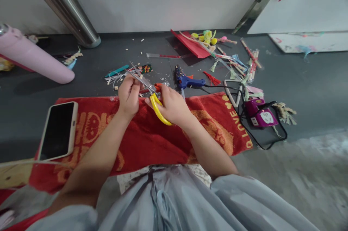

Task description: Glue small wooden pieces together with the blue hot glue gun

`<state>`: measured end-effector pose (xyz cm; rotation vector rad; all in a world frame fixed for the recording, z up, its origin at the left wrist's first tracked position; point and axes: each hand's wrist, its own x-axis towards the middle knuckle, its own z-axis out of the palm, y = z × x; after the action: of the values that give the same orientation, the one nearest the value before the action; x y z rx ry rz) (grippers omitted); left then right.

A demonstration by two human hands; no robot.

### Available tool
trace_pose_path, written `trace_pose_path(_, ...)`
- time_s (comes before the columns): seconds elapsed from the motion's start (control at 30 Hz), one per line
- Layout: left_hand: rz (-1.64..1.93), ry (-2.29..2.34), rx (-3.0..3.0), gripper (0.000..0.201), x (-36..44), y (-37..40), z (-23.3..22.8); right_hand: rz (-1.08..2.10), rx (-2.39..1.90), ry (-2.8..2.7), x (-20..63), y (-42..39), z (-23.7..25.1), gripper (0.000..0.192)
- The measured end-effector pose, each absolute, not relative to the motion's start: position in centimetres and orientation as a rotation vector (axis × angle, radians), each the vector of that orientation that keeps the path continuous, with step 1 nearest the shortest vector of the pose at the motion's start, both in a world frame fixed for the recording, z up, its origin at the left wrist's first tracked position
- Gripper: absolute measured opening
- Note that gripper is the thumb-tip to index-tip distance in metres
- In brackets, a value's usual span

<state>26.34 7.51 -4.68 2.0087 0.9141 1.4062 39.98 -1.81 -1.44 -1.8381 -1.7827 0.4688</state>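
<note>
Over the red towel [152, 140], both hands are busy. Right hand [172, 106] has its grip clenched through the yellow handles of the scissors [152, 97], blades pointing up and left, away from the towel's far edge. Left hand [129, 95] is pinched shut on a thin pale strip [119, 75] right at the blades; can't tell if the blades are actually closed on it.

Stuff around the towel: a phone [58, 129] lies screen-up on its left end. Just past the far edge, right of the scissors, sits a blue glue gun [187, 80], its black cord running to a purple plug block [261, 115] off the towel's right end. Farther back from the towel there's a red paper sheet [190, 44] with little pompoms [205, 37] and a mess of sticks and scraps beside it. Well left of the towel, a pink bottle [35, 60] lies on its side, and a metal pole [67, 9] stands behind it. All of this is on a dark grey floor [299, 78].
</note>
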Motion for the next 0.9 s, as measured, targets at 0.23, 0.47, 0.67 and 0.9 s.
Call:
trace_pose_path(0.23,1.371,0.886,2.132,0.037,26.0,7.7,-4.7,0.419,-1.828,-1.777,40.0,-1.8,-1.7,0.061)
trace_pose_path(0.47,1.371,0.814,2.196,0.037,26.0,7.7,-4.4,0.434,-1.821,-1.786,40.2,-1.8,-1.5,0.062)
trace_pose_path(0.67,1.351,0.841,2.142,0.033,25.8,8.1,-4.7,0.525,-1.952,-1.757,40.1,-1.6,-1.0,0.059)
trace_pose_path(0.9,1.335,0.864,2.125,0.035,25.8,8.1,-4.8,0.584,-2.061,-1.775,40.0,-1.6,-0.3,0.061)
